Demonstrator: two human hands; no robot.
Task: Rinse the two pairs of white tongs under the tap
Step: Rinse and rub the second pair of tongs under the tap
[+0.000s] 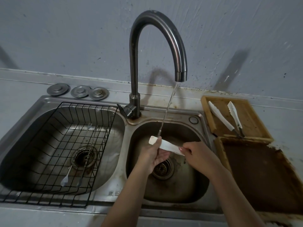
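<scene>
I have both hands over the right basin (193, 182) of the double sink, with water (168, 110) running in a thin stream from the tap (181, 74). The stream lands on the tongs (168, 146) I am holding — a white pair, lying nearly level, tip pointing left. My left hand (151, 157) cups them from below, palm up, thumb pressed over the white blade close to where the water strikes. My right hand (199, 154) pinches the handle end between fingertips and thumb, so both hands are closed on this one pair. Below them sits the drain (162, 169).

The second tongs (229, 118) lie on a wooden tray (255, 126) on the counter to the right of the sink, well apart from my hands. Their two white blades are spread open toward the wall, and the metal hinge end points toward me, reaching the tray's near edge. A second tray (255, 174), dark and stained, lies just in front of the first.

In the left basin (41, 128) a black wire rack (49, 190) holds two long thin metal utensils (77, 156) — I cannot tell exactly what they are. Three round metal plugs (78, 91) rest on the ledge behind that basin.
</scene>
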